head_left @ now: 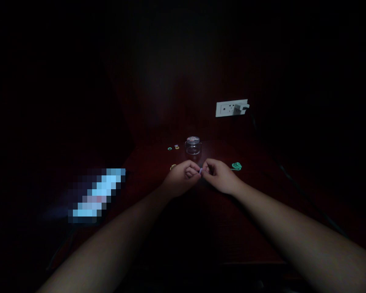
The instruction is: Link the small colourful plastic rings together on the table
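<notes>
Both my hands meet over the dark red tabletop point(201, 228). My left hand point(184, 175) is closed in a pinch on one side of a small lilac elastic band point(201, 171). The fingertips of my right hand point(218, 175) pinch its other side; the fingers cover most of the band. Just beyond the hands stands a clear lidded jar point(193, 147). A bunch of green bands point(237, 166) lies to the right of my right hand. Yellowish bands point(173, 167) show partly behind my left hand. Farther back are a green band point(170, 149) and a yellow band point(177, 147).
A lit, pixelated screen point(99, 197) is at the left. On the back panel, a white socket plate point(227, 109) holds a plug point(241, 107). A dark cable point(308, 199) runs down the right side. The surroundings are very dark.
</notes>
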`<state>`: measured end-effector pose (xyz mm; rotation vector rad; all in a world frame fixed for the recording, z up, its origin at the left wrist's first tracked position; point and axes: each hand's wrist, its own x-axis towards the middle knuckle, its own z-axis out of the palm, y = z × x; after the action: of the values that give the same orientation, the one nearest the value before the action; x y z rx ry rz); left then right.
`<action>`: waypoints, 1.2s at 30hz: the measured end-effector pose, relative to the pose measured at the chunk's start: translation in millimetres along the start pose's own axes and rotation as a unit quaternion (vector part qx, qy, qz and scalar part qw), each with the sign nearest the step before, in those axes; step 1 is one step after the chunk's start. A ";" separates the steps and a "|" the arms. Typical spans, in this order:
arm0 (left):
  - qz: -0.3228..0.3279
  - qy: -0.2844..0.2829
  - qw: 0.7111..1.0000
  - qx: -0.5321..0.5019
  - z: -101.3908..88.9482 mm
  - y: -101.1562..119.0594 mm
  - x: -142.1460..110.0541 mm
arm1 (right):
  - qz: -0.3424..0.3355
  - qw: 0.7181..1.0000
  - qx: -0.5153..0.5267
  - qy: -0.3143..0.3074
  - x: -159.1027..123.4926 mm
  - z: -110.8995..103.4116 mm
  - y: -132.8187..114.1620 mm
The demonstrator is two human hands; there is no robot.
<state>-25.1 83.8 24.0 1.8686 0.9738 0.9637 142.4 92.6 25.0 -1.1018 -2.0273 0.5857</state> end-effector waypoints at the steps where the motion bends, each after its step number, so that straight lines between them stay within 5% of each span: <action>1: -0.002 -0.001 1.000 -0.003 0.2 0.6 -0.2 | 0.002 1.000 -0.002 0.000 0.1 -0.1 -0.2; 14: 0.010 -0.016 1.000 -0.001 1.8 5.4 -0.6 | 0.005 1.000 -0.002 -0.013 0.8 1.1 3.3; 36: -0.007 0.042 0.997 0.057 -1.9 1.4 2.1 | -0.015 0.997 0.071 -0.025 -0.7 1.2 -1.4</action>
<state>-25.5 85.7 26.6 1.9255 1.1106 1.0048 141.0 91.2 25.0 -0.9804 -2.0074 0.7362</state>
